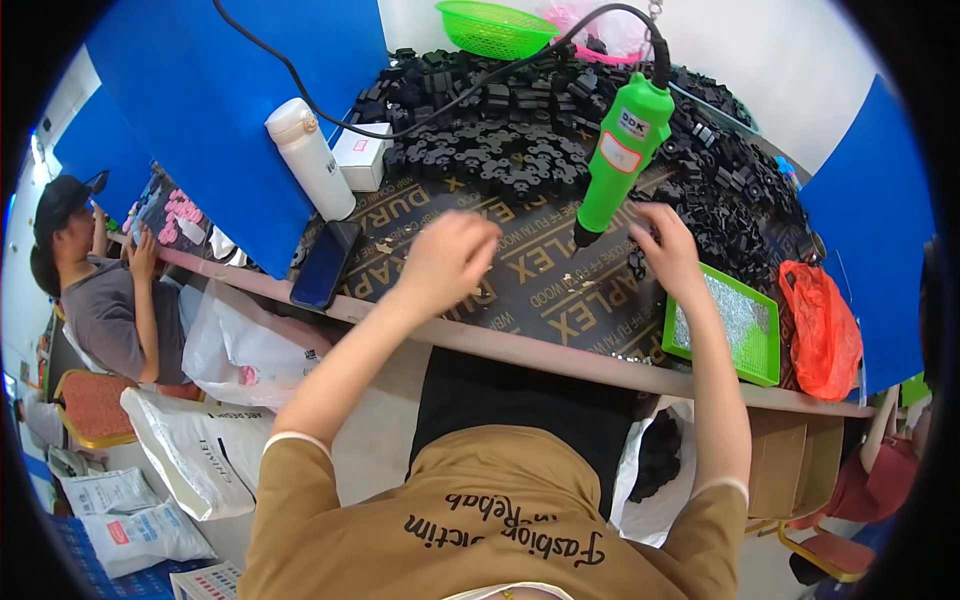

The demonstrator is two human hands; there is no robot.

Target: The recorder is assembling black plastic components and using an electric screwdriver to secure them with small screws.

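Note:
My left hand (pixel 450 262) is over the middle of the table, fingers curled together; whatever they may hold is hidden. To the right, my right hand (pixel 670 252) has its thumb and forefinger apart, with nothing visible between them. A small black plastic part (pixel 637 263) lies just beside that hand. Between my hands a green electric screwdriver (pixel 625 155) hangs tip down on a cable, touched by neither. Below my right wrist sits a green tray (pixel 722 368) of small silvery screws (pixel 725 318). Flat black parts with round holes (pixel 490 155) lie in rows farther back.
Loose black parts (pixel 735 190) are heaped along the back and right. A white bottle (pixel 310 165), white box (pixel 362 155) and phone (pixel 327 265) stand or lie at left. A red plastic bag (pixel 820 330) is at right. Blue partitions (pixel 210 110) flank the table; another person (pixel 115 290) sits beyond the left one.

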